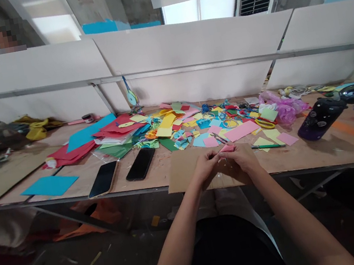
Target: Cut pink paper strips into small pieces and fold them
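My left hand (206, 166) and my right hand (241, 157) meet over a brown cardboard sheet (182, 172) at the near edge of the wooden table (304, 155). Both pinch a small folded pink paper piece (227, 148) between their fingertips, the fingers closed on it. A green pencil (267, 146) lies just right of my right hand. A larger pink sheet (241, 130) lies just beyond the hands.
Two dark phones (140, 163) (103, 179) lie to the left, beside a blue sheet (50, 186). A heap of coloured paper scraps (176, 128), yellow-handled scissors (264, 123), a purple plastic bag (284, 109) and a dark device (320, 118) fill the table. White partitions (197, 55) stand behind.
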`<move>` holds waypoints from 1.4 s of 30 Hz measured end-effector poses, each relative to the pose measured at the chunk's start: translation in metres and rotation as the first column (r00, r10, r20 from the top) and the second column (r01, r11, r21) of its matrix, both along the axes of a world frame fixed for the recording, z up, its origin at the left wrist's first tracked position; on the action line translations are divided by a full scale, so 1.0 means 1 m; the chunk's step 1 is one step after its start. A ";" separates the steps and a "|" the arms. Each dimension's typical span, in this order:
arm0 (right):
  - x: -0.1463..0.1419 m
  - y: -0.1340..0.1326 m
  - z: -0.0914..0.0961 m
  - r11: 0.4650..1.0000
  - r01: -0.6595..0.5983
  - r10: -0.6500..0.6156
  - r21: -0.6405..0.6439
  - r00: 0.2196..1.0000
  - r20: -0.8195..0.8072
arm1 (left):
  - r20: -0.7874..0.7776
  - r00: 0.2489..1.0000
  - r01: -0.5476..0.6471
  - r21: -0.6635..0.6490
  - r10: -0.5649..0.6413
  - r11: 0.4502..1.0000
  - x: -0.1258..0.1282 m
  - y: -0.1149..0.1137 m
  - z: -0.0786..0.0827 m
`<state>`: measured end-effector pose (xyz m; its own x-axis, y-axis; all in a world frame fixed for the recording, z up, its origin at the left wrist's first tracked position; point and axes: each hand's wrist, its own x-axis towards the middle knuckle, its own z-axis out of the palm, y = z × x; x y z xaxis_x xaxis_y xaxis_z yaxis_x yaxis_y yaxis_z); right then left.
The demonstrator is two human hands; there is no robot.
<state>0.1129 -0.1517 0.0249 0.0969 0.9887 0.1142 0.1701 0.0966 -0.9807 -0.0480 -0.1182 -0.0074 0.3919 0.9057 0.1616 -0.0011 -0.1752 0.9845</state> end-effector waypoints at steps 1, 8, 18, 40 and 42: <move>-0.001 0.000 0.000 1.000 0.011 -0.011 0.001 1.000 0.011 | -0.004 1.000 0.006 0.013 -0.006 1.000 0.000 0.000 0.000; 0.006 0.020 -0.020 0.994 0.103 -0.088 0.037 0.954 -0.286 | 0.031 0.999 0.028 -0.006 -0.028 1.000 0.000 -0.001 0.001; 0.011 0.014 -0.013 0.998 0.053 -0.049 0.017 0.986 -0.157 | 0.150 0.987 -0.041 -0.142 0.063 0.989 -0.002 -0.001 0.003; 0.004 0.008 -0.009 1.000 0.013 -0.014 -0.012 0.997 -0.081 | 0.138 0.990 -0.002 -0.122 0.019 0.992 -0.001 0.001 0.001; 0.004 0.009 -0.010 1.000 0.012 -0.013 -0.016 0.995 -0.095 | 0.148 0.989 -0.006 -0.113 0.023 0.994 -0.001 0.002 0.000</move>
